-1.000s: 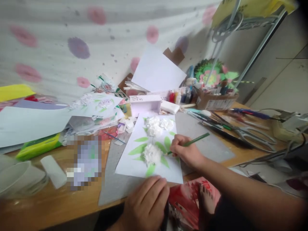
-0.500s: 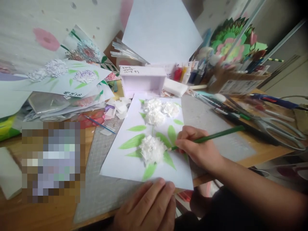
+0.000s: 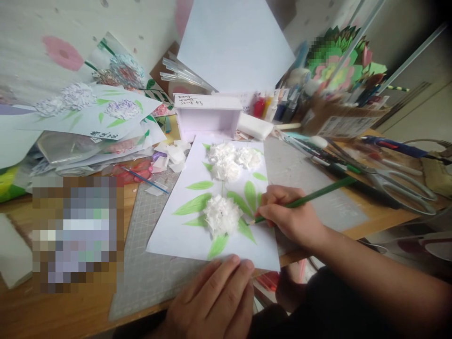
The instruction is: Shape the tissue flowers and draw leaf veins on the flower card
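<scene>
My right hand point(image 3: 287, 214) is closed around a green pencil point(image 3: 318, 193), its tip down at a green leaf point(image 3: 246, 230) beside the lowest flower. Under it lies a white sheet of paper point(image 3: 169, 240) with several raised white paper flowers point(image 3: 221, 216) and green coloured leaves. My left hand point(image 3: 219, 296) rests with fingers stretched out over the sheet's near edge, fingertips touching the paper. Nothing shows in the left hand; its thumb is hidden.
A grey cutting mat point(image 3: 137, 278) lies beneath the sheet on a wooden table point(image 3: 81, 310). Scissors point(image 3: 399, 183) are at the right, by a cardboard box point(image 3: 339, 122) of pens. A white open box point(image 3: 208, 120) stands behind the sheet. Paper scraps point(image 3: 173, 157) and a thin blue brush point(image 3: 146, 180) lie left.
The pencil tip has moved slightly right and down, from the flower's edge to the leaf beside it. My left hand stays flat at the paper's near edge. The view has shifted a little.
</scene>
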Tool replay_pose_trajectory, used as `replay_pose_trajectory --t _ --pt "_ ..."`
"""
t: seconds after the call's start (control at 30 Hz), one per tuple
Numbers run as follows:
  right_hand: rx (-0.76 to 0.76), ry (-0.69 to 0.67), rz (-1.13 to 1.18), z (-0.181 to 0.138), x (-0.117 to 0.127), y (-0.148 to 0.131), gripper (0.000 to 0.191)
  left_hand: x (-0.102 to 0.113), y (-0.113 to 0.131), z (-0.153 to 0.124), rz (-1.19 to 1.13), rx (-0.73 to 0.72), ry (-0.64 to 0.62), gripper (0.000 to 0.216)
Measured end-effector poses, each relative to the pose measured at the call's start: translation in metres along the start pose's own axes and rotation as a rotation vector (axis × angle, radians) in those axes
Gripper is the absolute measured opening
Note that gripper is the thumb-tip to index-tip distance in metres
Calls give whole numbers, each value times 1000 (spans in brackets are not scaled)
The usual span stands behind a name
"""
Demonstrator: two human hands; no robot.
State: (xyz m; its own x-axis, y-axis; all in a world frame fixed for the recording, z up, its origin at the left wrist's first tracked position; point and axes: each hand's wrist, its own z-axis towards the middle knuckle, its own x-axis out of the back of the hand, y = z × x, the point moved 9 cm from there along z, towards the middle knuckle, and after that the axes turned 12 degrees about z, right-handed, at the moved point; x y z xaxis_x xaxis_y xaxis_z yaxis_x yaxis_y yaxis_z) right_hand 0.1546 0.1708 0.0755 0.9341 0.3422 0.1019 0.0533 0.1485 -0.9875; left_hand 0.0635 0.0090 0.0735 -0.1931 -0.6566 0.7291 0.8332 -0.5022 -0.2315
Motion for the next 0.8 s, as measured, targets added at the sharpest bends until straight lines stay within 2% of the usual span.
replay_pose_trajectory --t 0.17,0.3,0.8 --pt "11 -26 -5 -3 0 -1 23 5 0 0 -5 1 50 26" --pt "8 -35 -8 -6 1 -1 22 3 -1 0 -17 8 -6 25" --pt "-51 -123 46 -14 -4 -1 24 2 0 1 -22 7 17 23"
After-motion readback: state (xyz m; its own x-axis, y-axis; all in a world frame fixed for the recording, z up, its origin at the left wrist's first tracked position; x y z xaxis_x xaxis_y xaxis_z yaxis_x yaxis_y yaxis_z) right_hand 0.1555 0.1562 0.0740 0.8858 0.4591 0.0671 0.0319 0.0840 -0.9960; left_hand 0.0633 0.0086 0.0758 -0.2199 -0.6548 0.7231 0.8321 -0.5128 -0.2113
